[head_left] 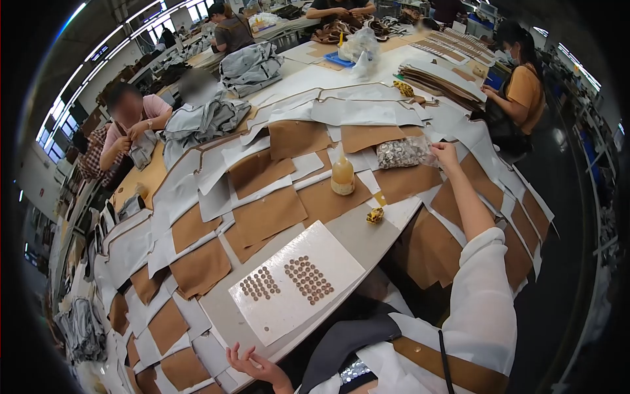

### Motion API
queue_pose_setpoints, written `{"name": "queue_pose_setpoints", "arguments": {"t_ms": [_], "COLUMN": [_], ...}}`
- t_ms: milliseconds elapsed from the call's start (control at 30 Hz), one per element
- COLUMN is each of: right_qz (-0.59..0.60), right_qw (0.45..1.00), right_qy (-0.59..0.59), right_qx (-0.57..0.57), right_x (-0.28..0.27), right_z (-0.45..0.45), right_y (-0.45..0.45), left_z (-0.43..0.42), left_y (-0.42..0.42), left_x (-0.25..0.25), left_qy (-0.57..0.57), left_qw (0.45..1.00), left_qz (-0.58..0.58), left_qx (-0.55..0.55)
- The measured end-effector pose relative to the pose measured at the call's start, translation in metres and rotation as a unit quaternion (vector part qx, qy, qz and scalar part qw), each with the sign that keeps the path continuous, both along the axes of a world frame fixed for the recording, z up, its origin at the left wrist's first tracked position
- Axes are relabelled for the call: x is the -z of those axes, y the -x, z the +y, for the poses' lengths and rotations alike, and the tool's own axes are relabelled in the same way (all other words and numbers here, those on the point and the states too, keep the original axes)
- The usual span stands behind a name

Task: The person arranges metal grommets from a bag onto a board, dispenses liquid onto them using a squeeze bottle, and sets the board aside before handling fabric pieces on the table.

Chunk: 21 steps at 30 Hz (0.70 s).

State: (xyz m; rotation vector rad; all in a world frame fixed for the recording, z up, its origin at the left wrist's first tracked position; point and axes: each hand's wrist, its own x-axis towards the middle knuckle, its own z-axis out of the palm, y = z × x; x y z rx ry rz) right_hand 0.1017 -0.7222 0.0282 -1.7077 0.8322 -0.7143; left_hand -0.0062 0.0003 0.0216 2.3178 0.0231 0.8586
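Observation:
My right hand reaches out over the table with its fingers pinched on the edge of a clear plastic bag full of small round pieces. The bag lies on the brown and white sheets. My left hand is held palm up at the near table edge, its fingers apart and nothing in them. Beyond it lies a white board carrying two groups of small brownish discs. A single disc sits apart near the board's near left corner.
A bottle of yellowish liquid stands upright behind the board. A small yellow-and-dark bundle lies nearby. Overlapping brown sheets and white pieces cover much of the table and hang over its edge. Other people work around, one at right beside stacked sheets.

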Motion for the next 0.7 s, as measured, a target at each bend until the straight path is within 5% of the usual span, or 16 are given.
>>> {"name": "queue_pose_setpoints", "arguments": {"t_ms": [167, 500, 633, 700], "right_qz": [-0.114, -0.152, -0.165, -0.186], "right_qw": [0.985, 0.982, 0.982, 0.976], "right_qy": [-0.129, -0.115, -0.093, -0.107], "right_qx": [-0.021, 0.016, 0.014, -0.046], "right_x": [0.018, 0.008, -0.012, -0.034], "right_z": [-0.021, -0.025, -0.009, 0.023], "right_y": [0.003, 0.026, 0.042, 0.048], "left_z": [-0.020, -0.093, -0.122, -0.140], "left_y": [-0.006, -0.016, -0.021, -0.023], "left_x": [-0.026, -0.043, -0.051, -0.054], "left_qy": [0.025, 0.154, 0.286, 0.440], "left_qw": [0.999, 0.965, 0.888, 0.772], "left_qz": [-0.020, 0.002, 0.104, 0.237], "left_qx": [0.043, 0.213, 0.344, 0.394]}}
